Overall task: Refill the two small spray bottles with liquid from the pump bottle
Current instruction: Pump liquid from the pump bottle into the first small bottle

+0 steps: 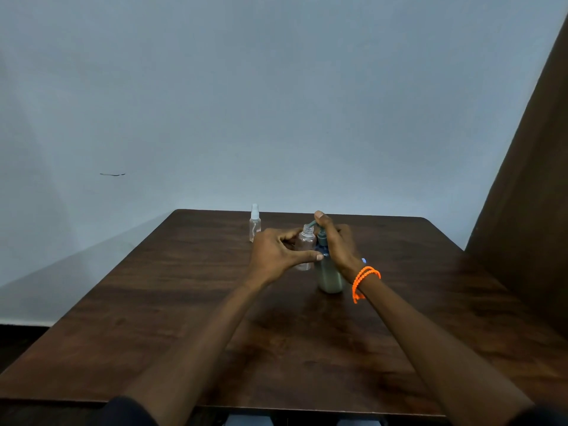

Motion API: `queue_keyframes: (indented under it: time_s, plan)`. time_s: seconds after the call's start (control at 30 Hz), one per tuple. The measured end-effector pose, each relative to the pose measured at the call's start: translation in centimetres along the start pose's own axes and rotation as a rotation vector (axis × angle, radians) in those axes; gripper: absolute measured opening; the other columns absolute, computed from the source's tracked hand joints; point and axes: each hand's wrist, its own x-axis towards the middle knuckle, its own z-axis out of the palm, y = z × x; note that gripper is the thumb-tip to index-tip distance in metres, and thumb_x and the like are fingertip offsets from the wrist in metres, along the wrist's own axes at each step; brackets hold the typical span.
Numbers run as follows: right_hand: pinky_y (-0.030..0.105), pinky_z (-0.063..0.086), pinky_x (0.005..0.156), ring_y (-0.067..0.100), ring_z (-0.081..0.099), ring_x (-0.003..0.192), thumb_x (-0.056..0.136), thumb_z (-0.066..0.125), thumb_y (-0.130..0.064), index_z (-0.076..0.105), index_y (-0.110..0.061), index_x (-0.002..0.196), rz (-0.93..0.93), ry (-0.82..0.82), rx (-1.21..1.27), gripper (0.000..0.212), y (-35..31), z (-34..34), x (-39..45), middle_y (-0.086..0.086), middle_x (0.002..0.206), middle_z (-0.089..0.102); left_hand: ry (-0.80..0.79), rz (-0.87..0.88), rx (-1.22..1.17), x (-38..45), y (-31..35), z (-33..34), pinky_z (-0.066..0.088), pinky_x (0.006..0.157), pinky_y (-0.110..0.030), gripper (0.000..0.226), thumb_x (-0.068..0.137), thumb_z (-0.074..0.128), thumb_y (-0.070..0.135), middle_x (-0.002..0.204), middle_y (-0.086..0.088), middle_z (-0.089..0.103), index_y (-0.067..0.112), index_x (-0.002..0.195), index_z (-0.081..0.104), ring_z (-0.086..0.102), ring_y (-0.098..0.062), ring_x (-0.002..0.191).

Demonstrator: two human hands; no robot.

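A green pump bottle stands upright on the dark wooden table. My right hand wraps its pump head, with the spout curving left over an uncapped clear spray bottle. My left hand grips that small bottle and holds it right against the pump bottle, its open neck under the spout. A second clear spray bottle, with its white sprayer cap on, stands by itself further back to the left.
A pale wall rises directly behind the table's far edge. A brown panel stands along the right side. An orange bead bracelet circles my right wrist.
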Motion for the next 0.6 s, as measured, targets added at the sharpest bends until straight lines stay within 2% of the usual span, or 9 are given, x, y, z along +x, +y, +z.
queue_keyframes:
  time_s: [0.1, 0.17, 0.23, 0.3, 0.37, 0.43, 0.5, 0.57, 0.6]
  plan:
    - [0.035, 0.048, 0.066, 0.025, 0.056, 0.064, 0.088, 0.061, -0.067, 0.060, 0.022, 0.078, -0.008, 0.015, -0.026, 0.089, 0.1, 0.0, 0.1, 0.023, 0.067, 0.059, 0.005, -0.007, 0.036, 0.3, -0.4, 0.0, 0.060, 0.066, -0.029, 0.059, 0.065, 0.103, 0.037, 0.090, 0.010, 0.084, 0.016, 0.117, 0.084, 0.079, -0.007, 0.079]
    - [0.036, 0.050, 0.066, 0.026, 0.061, 0.066, 0.088, 0.061, -0.062, 0.064, 0.018, 0.077, -0.001, 0.024, -0.012, 0.081, 0.0, -0.1, 0.0, 0.030, 0.071, 0.065, -0.003, -0.011, 0.027, 0.2, -0.2, 0.0, 0.054, 0.063, -0.021, 0.059, 0.065, 0.104, 0.035, 0.085, 0.012, 0.083, 0.014, 0.116, 0.084, 0.072, 0.005, 0.071]
    - [0.038, 0.048, 0.065, 0.025, 0.059, 0.062, 0.087, 0.061, -0.058, 0.062, 0.012, 0.067, 0.004, 0.040, -0.023, 0.073, 0.1, -0.1, 0.0, 0.021, 0.064, 0.063, -0.022, -0.005, 0.002, 0.1, -0.4, 0.3, 0.048, 0.062, -0.012, 0.056, 0.066, 0.103, 0.026, 0.084, 0.017, 0.081, 0.012, 0.116, 0.084, 0.064, 0.015, 0.067]
    - [0.037, 0.046, 0.064, 0.020, 0.057, 0.057, 0.093, 0.061, -0.051, 0.061, -0.005, 0.056, 0.001, 0.072, -0.047, 0.060, 0.1, -0.2, 0.0, 0.007, 0.055, 0.060, -0.030, 0.003, -0.007, -0.1, -0.3, 0.5, 0.048, 0.063, -0.010, 0.054, 0.067, 0.103, 0.022, 0.080, 0.025, 0.079, 0.014, 0.116, 0.083, 0.066, 0.016, 0.068]
    - [0.037, 0.046, 0.063, 0.020, 0.056, 0.055, 0.092, 0.060, -0.060, 0.060, -0.013, 0.051, -0.002, 0.078, -0.067, 0.062, 0.2, -0.3, 0.0, 0.005, 0.053, 0.059, -0.034, 0.016, -0.018, -0.1, -0.2, 0.7, 0.055, 0.068, -0.015, 0.052, 0.067, 0.103, 0.022, 0.084, 0.025, 0.079, 0.018, 0.115, 0.084, 0.074, 0.009, 0.076]
    - [0.040, 0.047, 0.062, 0.021, 0.055, 0.056, 0.088, 0.058, -0.072, 0.061, -0.005, 0.055, 0.012, 0.076, -0.089, 0.074, 0.3, -0.5, -0.1, 0.011, 0.055, 0.059, -0.036, 0.022, -0.038, 0.1, -0.2, 0.8, 0.050, 0.064, -0.011, 0.048, 0.068, 0.102, 0.019, 0.081, 0.025, 0.079, 0.018, 0.113, 0.084, 0.069, 0.012, 0.069]
    - [0.049, 0.051, 0.065, 0.025, 0.057, 0.058, 0.085, 0.057, -0.073, 0.060, 0.008, 0.064, 0.017, 0.080, -0.112, 0.084, 0.3, -0.6, 0.0, 0.019, 0.059, 0.061, -0.031, 0.028, -0.038, 0.2, -0.4, 1.0, 0.039, 0.058, -0.008, 0.051, 0.069, 0.102, 0.022, 0.066, 0.015, 0.072, 0.013, 0.116, 0.084, 0.053, 0.014, 0.055]
    - [0.049, 0.049, 0.062, 0.024, 0.054, 0.056, 0.084, 0.058, -0.069, 0.055, 0.008, 0.061, 0.006, 0.108, -0.132, 0.081, 0.2, -0.6, 0.0, 0.015, 0.056, 0.058, -0.029, 0.035, -0.028, 0.2, -0.6, 1.0, 0.036, 0.057, -0.010, 0.054, 0.069, 0.102, 0.025, 0.058, 0.013, 0.065, 0.013, 0.119, 0.083, 0.047, 0.013, 0.052]
    - [0.046, 0.047, 0.060, 0.022, 0.053, 0.054, 0.085, 0.058, -0.068, 0.054, 0.007, 0.059, 0.000, 0.118, -0.147, 0.079, 0.1, -0.6, 0.0, 0.011, 0.054, 0.056, -0.027, 0.031, -0.026, 0.2, -0.6, 1.1, 0.037, 0.057, -0.011, 0.055, 0.069, 0.102, 0.026, 0.059, 0.019, 0.069, 0.013, 0.119, 0.083, 0.048, 0.013, 0.053]
